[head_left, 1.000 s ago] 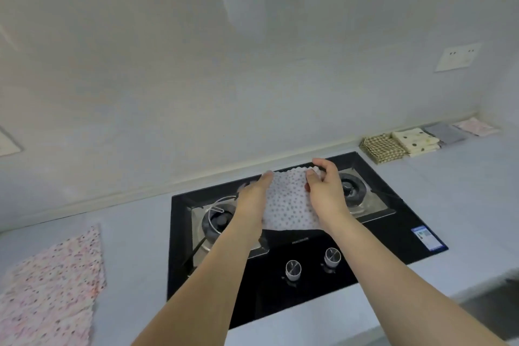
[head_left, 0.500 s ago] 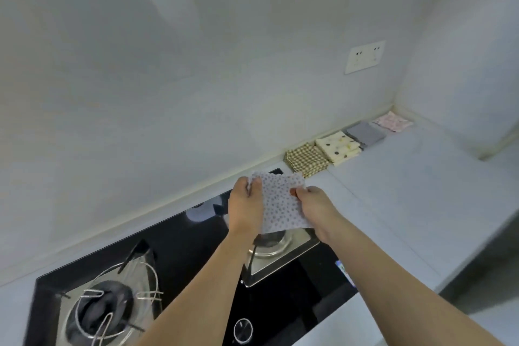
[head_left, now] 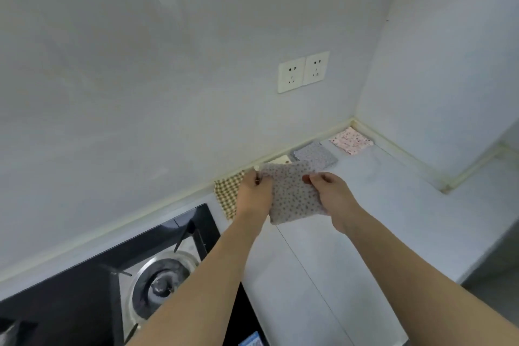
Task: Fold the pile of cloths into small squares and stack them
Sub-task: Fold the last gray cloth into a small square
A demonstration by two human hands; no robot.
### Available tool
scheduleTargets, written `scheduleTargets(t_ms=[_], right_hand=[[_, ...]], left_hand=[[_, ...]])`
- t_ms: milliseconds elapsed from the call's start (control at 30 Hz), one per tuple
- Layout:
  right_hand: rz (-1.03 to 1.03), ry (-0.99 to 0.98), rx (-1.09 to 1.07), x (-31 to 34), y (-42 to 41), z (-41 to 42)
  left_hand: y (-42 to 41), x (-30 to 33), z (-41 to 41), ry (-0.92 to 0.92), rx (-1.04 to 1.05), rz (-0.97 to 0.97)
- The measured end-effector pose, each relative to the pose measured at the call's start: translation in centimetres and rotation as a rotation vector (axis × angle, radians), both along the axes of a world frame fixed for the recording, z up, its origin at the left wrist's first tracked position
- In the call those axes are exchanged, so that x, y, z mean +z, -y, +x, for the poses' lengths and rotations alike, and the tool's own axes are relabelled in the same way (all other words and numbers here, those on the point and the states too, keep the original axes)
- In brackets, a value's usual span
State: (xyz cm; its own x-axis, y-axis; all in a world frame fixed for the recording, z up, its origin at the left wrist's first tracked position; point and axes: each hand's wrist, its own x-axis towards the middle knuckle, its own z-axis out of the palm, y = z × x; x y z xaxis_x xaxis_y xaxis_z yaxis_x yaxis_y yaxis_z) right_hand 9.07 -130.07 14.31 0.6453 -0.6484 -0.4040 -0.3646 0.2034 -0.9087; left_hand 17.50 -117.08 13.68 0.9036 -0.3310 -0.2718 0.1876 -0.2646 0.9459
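I hold a folded white cloth with small dark dots (head_left: 292,194) in the air between both hands, above the counter by the back wall. My left hand (head_left: 254,195) pinches its left edge and my right hand (head_left: 330,194) grips its right side. Folded squares lie in a row along the wall behind it: a brown checked cloth (head_left: 229,189), a cream cloth (head_left: 280,161) mostly hidden by the held cloth, a grey dotted cloth (head_left: 316,154) and a pink flowered cloth (head_left: 351,140) in the corner.
A black gas hob (head_left: 92,286) with a steel burner (head_left: 160,281) fills the lower left. The pale countertop (head_left: 379,211) runs right to a corner wall. Two wall sockets (head_left: 303,71) sit above the row of cloths.
My hands carried the dotted cloth from over the hob to the right, to the row of folded cloths by the wall. My view swung right with them; the pink cloth at the left left the frame.
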Motion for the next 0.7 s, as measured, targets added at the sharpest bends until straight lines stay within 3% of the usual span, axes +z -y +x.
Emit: scheduleTargets(t_ms=[167,367,700], right_hand=[[0.201,-0.070,-0.035,-2.5,8.4,2.9],[0.062,-0.054,0.000,-5.3,20.4,8.2],[-0.099,-0.111,0.118,-11.8,28.3,14.7]], left_hand=[[7.6,-2.6,4.5,-0.006,-0.053,0.110],[18.4,-5.5,9.4,-0.230,0.047,0.033],[26.6,-11.4,14.8,-0.292,0.193,0.129]])
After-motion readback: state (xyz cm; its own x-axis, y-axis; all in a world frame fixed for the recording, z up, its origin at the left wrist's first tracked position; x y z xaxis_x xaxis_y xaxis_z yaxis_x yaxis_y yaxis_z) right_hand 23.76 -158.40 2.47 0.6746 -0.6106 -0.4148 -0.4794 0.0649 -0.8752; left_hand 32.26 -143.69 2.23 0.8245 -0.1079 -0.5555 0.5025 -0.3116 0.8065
